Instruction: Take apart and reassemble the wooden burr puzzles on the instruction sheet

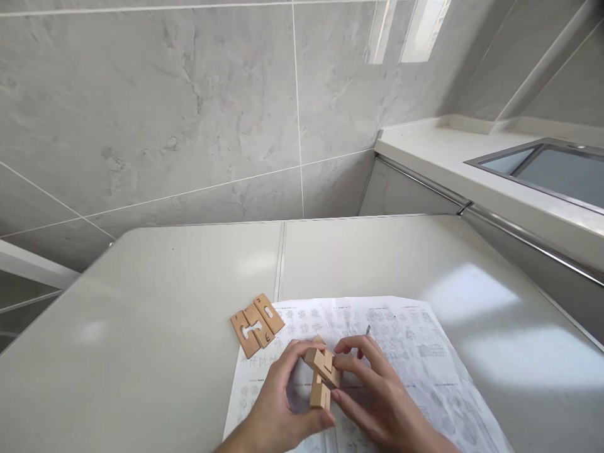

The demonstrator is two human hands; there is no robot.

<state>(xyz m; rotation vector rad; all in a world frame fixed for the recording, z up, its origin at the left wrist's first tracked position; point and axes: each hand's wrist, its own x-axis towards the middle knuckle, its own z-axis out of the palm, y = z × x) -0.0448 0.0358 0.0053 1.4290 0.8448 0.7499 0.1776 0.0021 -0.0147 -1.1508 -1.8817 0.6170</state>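
Between my two hands is a wooden block puzzle (321, 384), made of several interlocking light-wood pieces and held above a printed sheet (406, 340). My left hand (278, 402) curls around its left side, thumb at the lower end and fingers at the top. From the right, my right hand (377, 393) pinches the puzzle's side with thumb and fingers. Part of the wood is covered by my fingers. Flat wooden pieces (257, 326) with cut-out slots and inked marks lie side by side at the sheet's upper left corner.
The sheet shows rows of small puzzle diagrams and lies on a pale table (179, 340) with a seam (280, 258). A small grey object (369, 329) shows just past my right fingers. At right is a white counter (438, 148) with a sink (547, 167); a grey tiled wall (141, 107) stands behind.
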